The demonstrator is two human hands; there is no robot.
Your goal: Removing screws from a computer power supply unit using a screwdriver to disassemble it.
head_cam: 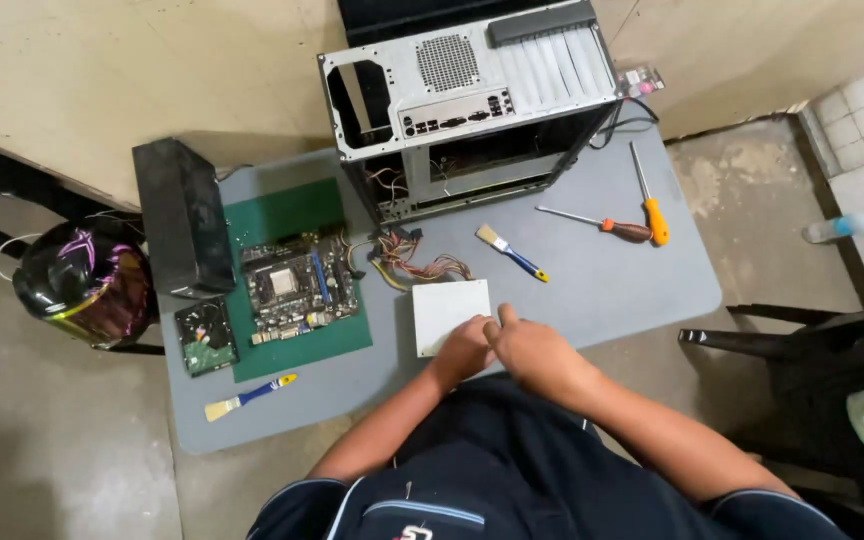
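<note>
Both hands rest on the near edge of the white power box (449, 314) at the front of the gray table (642, 290): the left hand (464, 350) lies flat with loose fingers, the right hand (532, 350) curls over it, and I cannot tell if either grips. Its wires (417, 265) trail toward the open case (472, 100) behind. The board (297, 285) is already out on the green mat (282, 215), with a drive (206, 336), brushes (512, 253) and screwdrivers (647, 205) nearby; I think the case is mostly emptied.

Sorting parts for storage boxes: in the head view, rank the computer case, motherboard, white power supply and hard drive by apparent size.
1. Computer case
2. Motherboard
3. White power supply, partly covered by the left hand and right hand
4. Hard drive

The power supply and hard drive look close; unsure.
</note>
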